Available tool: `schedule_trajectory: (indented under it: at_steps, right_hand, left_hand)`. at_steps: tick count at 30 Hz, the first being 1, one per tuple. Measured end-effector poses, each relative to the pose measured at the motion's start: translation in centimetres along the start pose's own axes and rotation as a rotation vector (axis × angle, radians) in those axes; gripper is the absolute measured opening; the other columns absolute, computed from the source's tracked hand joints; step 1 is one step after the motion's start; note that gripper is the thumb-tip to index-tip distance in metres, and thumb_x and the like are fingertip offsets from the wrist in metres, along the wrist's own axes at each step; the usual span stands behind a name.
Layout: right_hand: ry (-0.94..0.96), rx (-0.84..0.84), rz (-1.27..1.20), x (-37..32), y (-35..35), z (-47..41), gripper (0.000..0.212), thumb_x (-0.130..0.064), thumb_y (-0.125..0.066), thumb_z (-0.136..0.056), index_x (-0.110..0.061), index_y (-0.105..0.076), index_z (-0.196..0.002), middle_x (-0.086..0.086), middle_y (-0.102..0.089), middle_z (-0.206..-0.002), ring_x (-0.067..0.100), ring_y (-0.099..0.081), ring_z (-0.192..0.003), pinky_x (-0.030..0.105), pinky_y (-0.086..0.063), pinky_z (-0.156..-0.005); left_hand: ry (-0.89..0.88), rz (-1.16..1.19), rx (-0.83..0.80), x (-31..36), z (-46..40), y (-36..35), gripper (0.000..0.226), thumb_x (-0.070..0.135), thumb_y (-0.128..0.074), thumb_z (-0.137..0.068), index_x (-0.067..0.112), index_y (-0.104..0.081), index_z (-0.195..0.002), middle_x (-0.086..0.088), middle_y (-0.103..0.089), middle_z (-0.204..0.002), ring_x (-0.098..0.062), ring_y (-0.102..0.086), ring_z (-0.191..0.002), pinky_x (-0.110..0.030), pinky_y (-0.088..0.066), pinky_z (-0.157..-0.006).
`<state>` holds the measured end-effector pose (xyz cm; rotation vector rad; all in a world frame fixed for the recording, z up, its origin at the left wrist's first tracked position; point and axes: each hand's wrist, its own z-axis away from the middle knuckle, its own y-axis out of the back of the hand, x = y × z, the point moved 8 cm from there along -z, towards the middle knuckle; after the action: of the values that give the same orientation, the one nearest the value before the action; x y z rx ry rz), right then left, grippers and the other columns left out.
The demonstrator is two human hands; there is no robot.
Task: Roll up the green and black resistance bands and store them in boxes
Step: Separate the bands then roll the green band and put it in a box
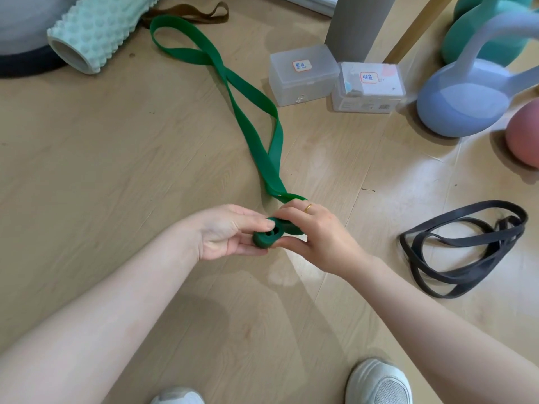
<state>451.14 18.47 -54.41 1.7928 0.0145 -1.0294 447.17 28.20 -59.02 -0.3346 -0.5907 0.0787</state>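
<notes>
A long green resistance band [253,97] trails across the wooden floor from the upper left down to my hands. Its near end is wound into a small tight roll [267,237]. My left hand [227,233] cups that roll from the left, thumb on its top. My right hand [315,234], wearing a ring, pinches the band where it meets the roll. A black resistance band [463,249] lies in loose loops on the floor at the right, untouched. Two clear plastic boxes stand shut at the top: a left box [302,75] and a right box [369,87], each with a label.
A mint spiky foam roller [96,30] and a brown band [189,11] lie upper left. A lilac kettlebell [466,94], a teal one [495,30], a pink ball [525,135] and a grey post [355,24] crowd the upper right. My white shoes [379,380] are at the bottom.
</notes>
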Motion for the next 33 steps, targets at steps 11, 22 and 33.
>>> schedule_trajectory:
  at_steps: [11, 22, 33]
  right_hand:
    - [-0.140, -0.118, 0.043, 1.8, -0.7, -0.4, 0.059, -0.039, -0.063, -0.082, -0.009, -0.048, -0.131, 0.009, -0.060, -0.116, 0.026, -0.056, -0.100, 0.030, -0.044, -0.086]
    - [-0.334, 0.221, -0.110, -1.0, -2.0, -2.3, 0.056, -0.021, -0.067, -0.082, -0.008, -0.046, -0.132, 0.007, -0.055, -0.115, 0.019, -0.055, -0.099, 0.030, -0.048, -0.085]
    - [-0.363, 0.376, -0.027, -0.9, 0.0, -3.4, 0.035, -0.031, -0.071, -0.077, -0.006, -0.051, -0.092, -0.003, -0.043, -0.088, 0.012, -0.042, -0.069, 0.018, -0.032, -0.051]
  left_hand:
    - [-0.181, -0.017, 0.303, 0.2, 0.2, 1.7, 0.007, 0.009, -0.067, -0.080, 0.009, -0.067, -0.087, -0.007, -0.070, -0.081, -0.014, -0.067, -0.073, -0.022, -0.056, -0.062]
    - [-0.562, 0.465, 0.432, 3.5, 2.3, 3.1, 0.011, 0.006, -0.054, -0.090, 0.008, -0.065, -0.091, -0.009, -0.068, -0.093, -0.018, -0.066, -0.090, -0.027, -0.054, -0.077]
    - [-0.596, 0.418, 0.370, 2.9, 1.8, 1.4, 0.019, 0.011, -0.047, -0.094, 0.009, -0.048, -0.113, -0.001, -0.064, -0.099, -0.012, -0.060, -0.094, -0.021, -0.048, -0.087]
